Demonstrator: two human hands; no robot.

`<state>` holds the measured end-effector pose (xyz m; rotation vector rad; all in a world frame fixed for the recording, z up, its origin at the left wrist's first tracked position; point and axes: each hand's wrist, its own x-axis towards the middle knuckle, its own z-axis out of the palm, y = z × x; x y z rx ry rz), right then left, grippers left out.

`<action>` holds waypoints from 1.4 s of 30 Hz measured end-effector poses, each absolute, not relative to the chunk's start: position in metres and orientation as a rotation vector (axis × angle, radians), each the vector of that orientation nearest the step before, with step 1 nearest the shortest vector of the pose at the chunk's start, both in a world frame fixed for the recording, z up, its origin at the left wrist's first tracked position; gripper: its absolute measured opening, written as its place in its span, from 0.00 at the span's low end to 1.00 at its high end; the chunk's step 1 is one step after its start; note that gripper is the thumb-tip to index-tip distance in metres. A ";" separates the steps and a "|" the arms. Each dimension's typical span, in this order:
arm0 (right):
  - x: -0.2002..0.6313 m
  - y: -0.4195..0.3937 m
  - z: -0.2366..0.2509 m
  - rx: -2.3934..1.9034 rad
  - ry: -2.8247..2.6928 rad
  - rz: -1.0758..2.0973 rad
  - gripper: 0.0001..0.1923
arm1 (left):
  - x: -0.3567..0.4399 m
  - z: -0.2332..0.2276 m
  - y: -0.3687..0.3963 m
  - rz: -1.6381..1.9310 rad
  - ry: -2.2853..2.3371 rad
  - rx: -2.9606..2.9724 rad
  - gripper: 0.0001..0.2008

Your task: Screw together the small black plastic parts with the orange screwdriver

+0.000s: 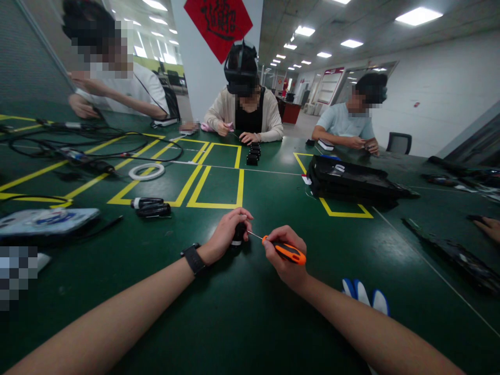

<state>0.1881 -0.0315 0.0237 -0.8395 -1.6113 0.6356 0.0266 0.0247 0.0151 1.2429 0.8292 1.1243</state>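
Note:
My left hand (pixel 227 233) is closed around a small black cylindrical part (pixel 239 234) with a white band near its lower end, steadying it on the green table (pixel 187 323). My fingers cover much of this part, so its exact kind is unclear. In my right hand (pixel 288 260) is an orange-and-black screwdriver (pixel 289 252), gripped by its handle. Its thin metal shaft points left and reaches the black part beside my left fingertips. Whether the tip sits in a screw is too small to see.
Several black cylindrical parts (pixel 151 207) lie left, near a white ring (pixel 147 172) and black cables (pixel 97 151). A black case (pixel 347 177) lies right. Blue-and-white gloves (pixel 363 292) rest under my right forearm. Three people sit across the table; another hand (pixel 488 226) shows at right.

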 end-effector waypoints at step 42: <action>0.188 -0.033 0.030 -0.865 -1.665 0.693 0.04 | 0.026 0.016 0.024 1.139 0.805 1.227 0.09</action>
